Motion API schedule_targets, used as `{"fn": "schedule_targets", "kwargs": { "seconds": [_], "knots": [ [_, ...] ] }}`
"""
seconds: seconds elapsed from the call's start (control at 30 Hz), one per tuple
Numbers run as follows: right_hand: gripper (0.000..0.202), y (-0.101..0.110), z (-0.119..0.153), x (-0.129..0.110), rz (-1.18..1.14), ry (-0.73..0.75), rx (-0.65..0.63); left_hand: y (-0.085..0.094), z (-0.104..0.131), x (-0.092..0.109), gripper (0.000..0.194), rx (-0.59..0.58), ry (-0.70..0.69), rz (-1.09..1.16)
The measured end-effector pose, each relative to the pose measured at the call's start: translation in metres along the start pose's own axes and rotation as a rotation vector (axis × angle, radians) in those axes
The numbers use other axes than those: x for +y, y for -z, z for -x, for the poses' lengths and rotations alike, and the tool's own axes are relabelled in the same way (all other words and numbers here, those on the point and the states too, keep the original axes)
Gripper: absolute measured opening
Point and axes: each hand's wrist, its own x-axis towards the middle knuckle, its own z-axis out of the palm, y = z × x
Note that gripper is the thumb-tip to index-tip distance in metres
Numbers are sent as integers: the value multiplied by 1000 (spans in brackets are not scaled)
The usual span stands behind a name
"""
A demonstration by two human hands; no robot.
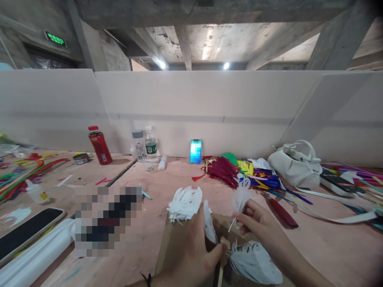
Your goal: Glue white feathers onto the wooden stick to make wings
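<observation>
My left hand (pixel 199 253), with a dark cord at its wrist, is closed around a thin wooden stick (pixel 220 271) low in the middle. White feather-like pieces stand out beside it, one upright (pixel 210 223) and a wider one (pixel 254 261) at the lower right. In my right hand (pixel 254 219), a small white feather-like piece (pixel 241 195) is pinched by its thin stem, whose tip points down toward the stick without visible contact. A brown board (pixel 169 243) lies beneath both hands. At its back edge sits a pile of white feather-like pieces (pixel 185 202).
Behind my right hand are coloured bundles (pixel 223 171), a white bag (pixel 295 165) and a dark red object (pixel 283 213). Bottles (pixel 151 147), a red bottle (pixel 101 147), a lit phone (pixel 196 151), a glue bottle (pixel 37 193) and a dark phone (pixel 31 229) stand or lie around.
</observation>
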Motion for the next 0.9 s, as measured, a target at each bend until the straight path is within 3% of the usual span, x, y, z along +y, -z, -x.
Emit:
{"fn": "schedule_targets", "kwargs": {
  "seconds": [0.1,0.17,0.27,0.33,0.43,0.57,0.73,0.9],
  "knots": [
    [49,-2,1,-2,10,22,4,3,2,1,99,168,-138,-199],
    [49,-3,3,2,-2,47,-1,6,3,6,86,227,-248,-306],
    [41,-4,6,12,-6,85,-16,12,6,19,35,73,-354,-405],
    [34,-5,8,20,20,84,-36,15,7,26,13,10,-374,-408],
    [35,-8,9,28,33,49,-37,15,7,30,19,-10,-368,-406],
    [42,-11,8,28,-9,12,-3,11,3,27,12,20,-349,-367],
    [45,-9,6,15,-55,54,5,5,-1,16,14,76,-313,-359],
    [41,8,1,-5,-82,127,134,-1,-3,8,15,135,-312,-302]
  ]
}}
